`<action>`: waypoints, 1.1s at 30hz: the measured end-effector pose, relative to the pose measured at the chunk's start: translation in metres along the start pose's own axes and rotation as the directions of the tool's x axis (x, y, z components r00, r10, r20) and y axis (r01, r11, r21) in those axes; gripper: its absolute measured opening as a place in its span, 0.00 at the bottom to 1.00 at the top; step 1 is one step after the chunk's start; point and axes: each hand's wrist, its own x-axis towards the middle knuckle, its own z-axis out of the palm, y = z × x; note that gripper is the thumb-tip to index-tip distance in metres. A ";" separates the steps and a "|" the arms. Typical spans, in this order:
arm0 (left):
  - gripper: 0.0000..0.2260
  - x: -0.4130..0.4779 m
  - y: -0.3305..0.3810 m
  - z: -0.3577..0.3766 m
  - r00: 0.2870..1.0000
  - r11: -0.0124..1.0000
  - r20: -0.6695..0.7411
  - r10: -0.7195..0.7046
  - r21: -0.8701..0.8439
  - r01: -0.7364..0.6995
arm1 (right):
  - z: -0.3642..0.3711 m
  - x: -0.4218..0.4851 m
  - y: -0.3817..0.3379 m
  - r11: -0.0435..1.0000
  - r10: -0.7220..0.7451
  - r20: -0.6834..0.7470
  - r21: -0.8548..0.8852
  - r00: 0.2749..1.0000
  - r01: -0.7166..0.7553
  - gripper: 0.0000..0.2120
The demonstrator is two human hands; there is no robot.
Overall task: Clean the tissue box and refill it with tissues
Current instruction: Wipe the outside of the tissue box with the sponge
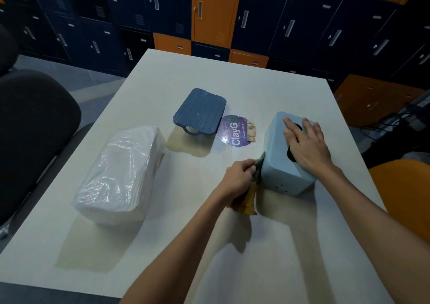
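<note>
A person's right hand covers most of the dark oval opening in a pale blue plastic tissue box; the left hand hides part of a yellow-and-green cloth. Small print on a round purple label is unreadable.

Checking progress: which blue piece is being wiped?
The light blue tissue box, under the right hand, cloth against its side; the dark blue lid lies apart.

This looks like a locker room or staff area. Navy and orange metal lockers line the wall from 10 to 2 o'clock, and a black chair stands at 9 o'clock beside the white desk.
</note>
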 end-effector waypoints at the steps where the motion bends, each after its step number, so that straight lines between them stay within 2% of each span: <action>1: 0.15 0.003 0.000 -0.003 1.000 1.000 0.008 -0.013 0.015 0.013 | 0.000 0.000 0.000 1.000 0.000 0.000 -0.003 1.000 0.000 0.23; 5: 0.15 0.037 0.015 -0.003 0.999 1.000 -0.023 -0.027 -0.002 0.027 | 0.001 0.000 -0.001 1.000 -0.003 -0.005 -0.008 1.000 0.003 0.23; 8: 0.16 0.060 0.028 0.004 0.998 0.996 -0.053 -0.024 -0.092 0.019 | 0.002 0.001 0.000 1.000 0.017 -0.019 -0.013 1.000 -0.018 0.23; 12: 0.17 0.047 0.022 0.018 0.979 0.967 -0.176 0.105 -0.212 -0.142 | 0.003 0.002 0.000 0.999 0.035 -0.029 -0.014 0.999 -0.036 0.23; 16: 0.17 0.000 0.005 0.045 0.903 0.895 -0.367 0.222 -0.292 -0.338 | 0.004 0.003 0.001 0.999 0.033 -0.030 -0.005 0.999 -0.033 0.23; 18: 0.18 -0.022 -0.005 0.057 0.877 0.885 -0.413 0.246 -0.273 -0.377 | 0.004 0.003 0.002 1.000 0.021 -0.027 -0.004 0.999 -0.021 0.23; 21: 0.19 -0.036 -0.019 0.067 0.874 0.914 -0.432 0.224 -0.218 -0.342 | 0.004 0.004 0.002 1.000 0.022 -0.023 -0.009 1.000 -0.022 0.23; 24: 0.19 -0.025 -0.015 0.056 0.897 0.960 -0.408 0.172 -0.135 -0.246 | 0.004 0.003 0.002 0.999 0.027 -0.025 -0.019 0.999 -0.027 0.24; 27: 0.19 0.000 0.008 0.036 0.942 0.984 -0.334 0.038 -0.152 -0.094 | 0.005 0.001 0.000 0.998 0.058 -0.034 -0.011 0.998 -0.059 0.24; 28: 0.19 0.004 0.015 0.034 0.943 0.984 -0.331 0.036 -0.153 -0.092 | 0.005 0.002 -0.001 0.997 0.074 -0.044 -0.019 0.996 -0.075 0.24; 33: 0.21 -0.018 0.019 0.044 0.845 0.932 -0.443 0.300 -0.052 -0.358 | 0.005 0.004 -0.005 0.993 0.105 -0.078 -0.045 0.991 -0.109 0.24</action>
